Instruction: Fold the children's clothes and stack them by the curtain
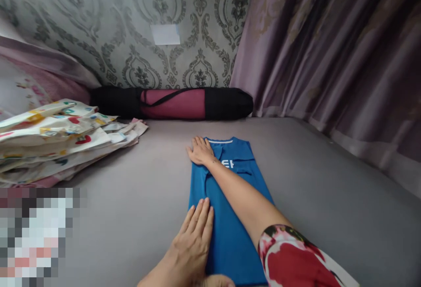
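Note:
A blue shirt (pixel 232 234) lies flat in a long narrow shape, with its sides folded inward. Its neckline has a white strip, and white letters on the chest are partly covered by my right forearm. My right hand (pixel 201 151) reaches across and rests with spread fingers on the shirt's upper left corner. Nearer to me, my left hand (pixel 194 241) lies flat along the shirt's left edge, fingers stretched out and touching the cloth. Neither hand grips anything that I can see.
The shirt is on a grey sheet (pixel 131 217). On the left is a pile of patterned cloth (pixel 66 133). A black and maroon long bag (pixel 174 104) lies against the papered wall. Purple curtains (pixel 329 50) hang on the right. A blurred patch covers the lower left corner.

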Demonstrator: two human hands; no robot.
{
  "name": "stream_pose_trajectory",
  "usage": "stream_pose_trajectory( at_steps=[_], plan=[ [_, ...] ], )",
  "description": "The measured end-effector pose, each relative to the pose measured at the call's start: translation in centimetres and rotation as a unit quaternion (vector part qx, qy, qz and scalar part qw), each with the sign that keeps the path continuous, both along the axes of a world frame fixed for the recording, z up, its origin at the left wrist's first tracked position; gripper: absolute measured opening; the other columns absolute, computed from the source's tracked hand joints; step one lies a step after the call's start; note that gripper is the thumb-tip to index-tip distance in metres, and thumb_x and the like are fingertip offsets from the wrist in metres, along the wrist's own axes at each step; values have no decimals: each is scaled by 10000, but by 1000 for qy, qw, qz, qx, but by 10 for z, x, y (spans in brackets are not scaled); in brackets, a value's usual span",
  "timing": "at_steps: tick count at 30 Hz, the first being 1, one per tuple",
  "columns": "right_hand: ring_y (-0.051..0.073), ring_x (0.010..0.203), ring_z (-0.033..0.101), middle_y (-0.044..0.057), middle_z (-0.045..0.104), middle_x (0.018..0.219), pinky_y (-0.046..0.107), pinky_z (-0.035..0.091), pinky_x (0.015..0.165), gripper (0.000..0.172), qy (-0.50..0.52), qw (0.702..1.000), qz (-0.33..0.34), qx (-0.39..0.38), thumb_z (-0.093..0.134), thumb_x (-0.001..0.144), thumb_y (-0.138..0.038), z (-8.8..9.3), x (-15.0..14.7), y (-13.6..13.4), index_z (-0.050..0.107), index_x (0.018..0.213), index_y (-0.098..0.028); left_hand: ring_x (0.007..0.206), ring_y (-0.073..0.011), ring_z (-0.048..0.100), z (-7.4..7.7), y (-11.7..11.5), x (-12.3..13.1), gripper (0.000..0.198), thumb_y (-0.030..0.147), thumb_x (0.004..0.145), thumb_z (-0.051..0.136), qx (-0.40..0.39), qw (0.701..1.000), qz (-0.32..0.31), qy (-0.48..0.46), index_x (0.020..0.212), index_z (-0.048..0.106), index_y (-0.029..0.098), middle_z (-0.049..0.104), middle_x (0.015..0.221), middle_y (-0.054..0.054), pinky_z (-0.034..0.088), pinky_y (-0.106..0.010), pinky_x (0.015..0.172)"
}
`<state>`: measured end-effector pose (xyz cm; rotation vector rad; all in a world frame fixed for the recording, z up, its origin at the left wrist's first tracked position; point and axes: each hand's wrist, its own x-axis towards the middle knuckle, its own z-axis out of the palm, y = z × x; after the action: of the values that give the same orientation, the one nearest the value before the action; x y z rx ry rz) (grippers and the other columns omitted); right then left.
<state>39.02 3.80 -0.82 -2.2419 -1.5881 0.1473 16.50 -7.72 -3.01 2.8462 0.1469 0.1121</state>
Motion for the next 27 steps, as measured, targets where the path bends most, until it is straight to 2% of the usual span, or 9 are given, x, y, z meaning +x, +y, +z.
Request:
stream_pose_trajectory(
  at_steps=[3,5,7,10,13,16,20,24,27],
  plan=[
    [212,1387,343,102,453,1469,394,161,1167,472,123,992,21,30,477,924,-344,9,13,-1,520,1350,-144,1408,-329,306,51,4,-1,936,756,809,404,-176,981,-16,79,1527,225,183,254,1555,-137,363,-456,1099],
    [162,1263,502,54,591,1342,342,326,1092,372,255,962,4,101,467,923,-287,19,23,-7,597,1259,-194,1313,-237,475,78,11,2,659,623,931,283,-312,945,83,51,1461,382,244,450,1472,-80,440,-364,1036],
    [150,1127,596,42,680,1188,310,419,1004,300,320,933,-8,162,510,888,-240,28,31,-23,661,1142,-192,1185,-221,580,89,21,6,535,544,945,320,-364,907,206,-45,1292,557,214,619,1299,-85,466,-341,988],
    [152,914,648,21,722,949,302,470,906,181,268,950,57,151,597,805,-189,36,34,-60,712,944,-187,1004,-219,649,78,37,12,408,446,915,383,-362,871,306,-127,1032,647,157,708,1047,-100,494,-323,902],
    [169,878,622,30,692,940,304,467,862,189,135,973,166,80,649,739,-161,37,26,-101,703,918,-188,901,-204,653,63,43,13,330,368,897,405,-330,879,318,-130,979,644,156,705,958,-84,496,-313,833],
    [199,1009,579,62,651,1054,303,436,896,267,25,978,205,36,608,758,-136,36,15,-128,661,1015,-185,905,-208,619,58,40,11,275,343,890,459,-256,926,253,-113,996,647,171,681,970,-79,472,-333,846],
    [225,1048,557,113,639,1098,312,425,870,337,-123,975,184,-18,437,846,-66,37,2,-135,613,1117,-160,1060,-248,533,61,33,6,320,458,855,587,-169,976,117,-75,1045,647,207,612,1144,-99,418,-394,942],
    [247,977,579,150,661,1020,335,417,837,341,-215,962,158,-62,358,872,-53,38,-9,-136,645,1038,-135,1156,-295,448,66,31,2,475,614,772,641,-120,986,100,-51,1058,626,234,531,1258,-105,376,-455,963],
    [243,998,577,123,671,1044,333,407,867,256,-183,972,147,-20,443,838,-101,36,-10,-137,672,936,-162,1057,-271,483,69,27,3,473,667,767,604,-105,989,97,-33,880,619,208,582,1102,-83,364,-419,911]
  ],
)
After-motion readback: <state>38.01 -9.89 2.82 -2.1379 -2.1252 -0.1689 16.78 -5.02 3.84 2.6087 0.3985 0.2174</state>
